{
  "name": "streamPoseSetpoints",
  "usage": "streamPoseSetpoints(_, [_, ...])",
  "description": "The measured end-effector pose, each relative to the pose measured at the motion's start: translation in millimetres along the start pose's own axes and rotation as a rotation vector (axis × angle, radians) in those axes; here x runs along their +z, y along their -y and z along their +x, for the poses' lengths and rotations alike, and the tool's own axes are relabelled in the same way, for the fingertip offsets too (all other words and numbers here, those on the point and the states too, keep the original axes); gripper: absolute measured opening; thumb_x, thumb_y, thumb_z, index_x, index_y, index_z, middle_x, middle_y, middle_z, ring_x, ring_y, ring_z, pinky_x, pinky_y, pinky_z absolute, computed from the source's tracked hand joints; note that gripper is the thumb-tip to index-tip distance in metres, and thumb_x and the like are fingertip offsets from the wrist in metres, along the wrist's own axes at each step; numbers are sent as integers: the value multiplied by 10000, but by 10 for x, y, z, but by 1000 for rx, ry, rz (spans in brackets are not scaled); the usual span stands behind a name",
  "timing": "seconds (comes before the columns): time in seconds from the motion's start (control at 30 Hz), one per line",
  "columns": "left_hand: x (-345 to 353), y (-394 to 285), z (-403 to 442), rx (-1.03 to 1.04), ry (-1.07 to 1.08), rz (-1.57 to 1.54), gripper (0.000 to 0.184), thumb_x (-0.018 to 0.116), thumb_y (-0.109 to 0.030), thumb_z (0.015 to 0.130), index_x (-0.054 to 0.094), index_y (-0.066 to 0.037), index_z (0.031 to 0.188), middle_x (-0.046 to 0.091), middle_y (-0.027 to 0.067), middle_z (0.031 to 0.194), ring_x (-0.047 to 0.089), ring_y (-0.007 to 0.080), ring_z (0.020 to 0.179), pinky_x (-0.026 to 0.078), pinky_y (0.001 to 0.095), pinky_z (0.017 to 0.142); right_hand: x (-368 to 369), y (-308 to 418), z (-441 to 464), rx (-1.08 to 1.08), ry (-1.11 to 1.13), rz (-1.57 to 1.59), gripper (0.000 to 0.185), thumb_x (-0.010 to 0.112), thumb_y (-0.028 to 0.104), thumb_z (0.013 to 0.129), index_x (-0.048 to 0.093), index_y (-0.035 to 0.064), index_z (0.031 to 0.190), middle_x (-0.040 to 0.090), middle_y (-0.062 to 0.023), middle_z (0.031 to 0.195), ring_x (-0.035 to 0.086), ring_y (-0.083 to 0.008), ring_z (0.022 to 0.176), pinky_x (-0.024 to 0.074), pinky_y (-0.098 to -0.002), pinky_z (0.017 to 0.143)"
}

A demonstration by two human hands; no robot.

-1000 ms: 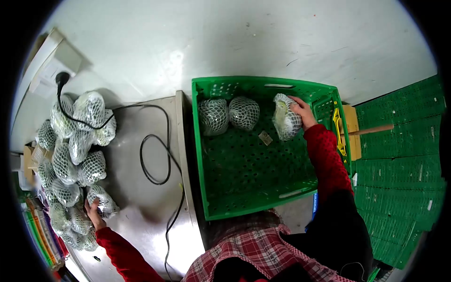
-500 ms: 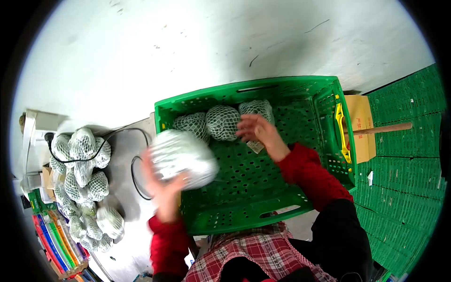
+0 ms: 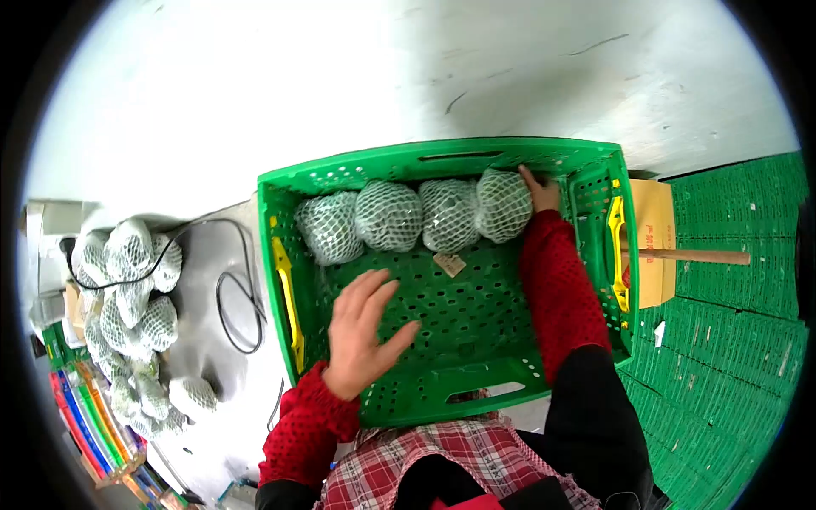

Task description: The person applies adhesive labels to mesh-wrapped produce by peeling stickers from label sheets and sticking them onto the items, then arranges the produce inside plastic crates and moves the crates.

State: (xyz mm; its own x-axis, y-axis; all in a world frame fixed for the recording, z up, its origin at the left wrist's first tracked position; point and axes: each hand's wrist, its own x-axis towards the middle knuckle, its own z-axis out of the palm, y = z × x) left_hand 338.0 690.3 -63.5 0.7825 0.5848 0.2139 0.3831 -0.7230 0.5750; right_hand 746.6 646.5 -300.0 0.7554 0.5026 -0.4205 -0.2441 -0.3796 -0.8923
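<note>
On the crate's clock, the pile (image 3: 132,331) of netted packs sits at nine o'clock on the metal table (image 3: 204,272), one loose pack (image 3: 193,397) at its edge toward eight. A black cable (image 3: 219,297) loops between pile and crate (image 3: 459,314). Inside the crate's nine o'clock edge runs a yellow handle (image 3: 289,302). The left hand (image 3: 361,336) is at eight o'clock over the crate, fingers wide, thumb well out. Four packs stand in a row along the far wall: the first (image 3: 330,228) at ten, the second (image 3: 388,217) near eleven, the third (image 3: 449,215) at twelve, the fourth (image 3: 503,206) at one. A tag (image 3: 449,264) lies just below the third. From the row to the six o'clock wall, the floor is open room. The right hand (image 3: 541,194) is against the fourth pack's right side — how tightly the fingers hold it I cannot tell — with a narrow gap to the three o'clock wall. There hangs another yellow handle (image 3: 619,246); beyond are a box (image 3: 654,204), a stick (image 3: 697,256) and green stacks (image 3: 722,340).
</note>
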Motion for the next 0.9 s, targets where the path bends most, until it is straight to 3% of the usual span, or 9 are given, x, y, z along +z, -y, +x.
streamPoseSetpoints(0.03, [-193,43,-217,-56,-30,38,575,815,-102,691,574,-6,1203,565,187,1290,539,375,1189,435,449,1004,-33,164,-109,-98,-76,-432,903,680,670,777,571,-54,1305,568,-210,1339,551,-329,1202,406,-410,1018])
streamPoseSetpoints(0.2, [-1426,775,-1617,-376,-242,366,615,803,-95,681,549,-2,1234,507,224,1357,491,415,1243,378,496,1057,1008,177,-827,-169,-95,-310,684,613,552,892,620,-49,1218,638,-222,1233,627,-309,1090,467,-391,959])
streamPoseSetpoints(0.23, [-1604,1057,-1810,-425,-300,365,671,814,-133,686,521,-5,1275,456,228,1404,441,417,1285,351,505,1077,812,98,-854,-711,-28,-1094,528,540,466,962,644,2,1193,667,-185,1191,651,-285,1035,490,-391,922])
streamPoseSetpoints(0.33, [-2253,1263,-2949,-789,-551,684,914,851,-316,692,379,-52,1428,340,232,1503,318,399,1387,284,501,1126,1208,349,-1782,199,-17,168,559,526,431,991,590,-60,1250,634,-205,1240,634,-298,1046,483,-381,938])
streamPoseSetpoints(0.37, [-2515,1405,-3267,-952,-593,758,993,860,-365,671,332,-61,1455,313,236,1514,296,399,1398,266,501,1136,735,-308,-1246,-397,-93,-201,672,566,483,963,538,-98,1301,586,-215,1317,580,-306,1150,437,-370,1005])
streamPoseSetpoints(0.53, [-3637,2247,-4443,-1549,-592,418,1185,866,-477,636,193,-43,1509,276,260,1514,388,406,1342,366,506,1081,1021,179,-2373,-578,-91,-368,475,608,344,976,561,-16,1283,589,-139,1289,565,-257,1154,430,-360,1004])
streamPoseSetpoints(0.6, [-3738,2564,-4902,-1331,-1087,-412,1153,855,-394,667,162,-53,1524,379,241,1449,516,365,1232,471,461,987,1583,452,-3160,-668,224,-190,349,610,185,968,568,1,1262,607,-112,1236,585,-212,1107,449,-331,966])
streamPoseSetpoints(0.73, [-3762,2322,-5335,-860,-1190,-906,758,658,-254,803,344,-30,1456,518,154,1356,581,298,1148,473,416,988,2635,1148,-4666,-494,1009,-20,307,591,8,915,567,5,1221,632,-102,1158,647,-182,965,512,-308,845])
streamPoseSetpoints(0.9, [-2828,1608,-3496,-636,-1118,-1195,940,746,-227,701,277,-44,1495,503,186,1354,525,343,1220,435,462,1041,3275,1391,-4800,94,1318,250,728,622,367,935,287,27,1485,500,-216,1365,610,-302,1135,540,-429,903])
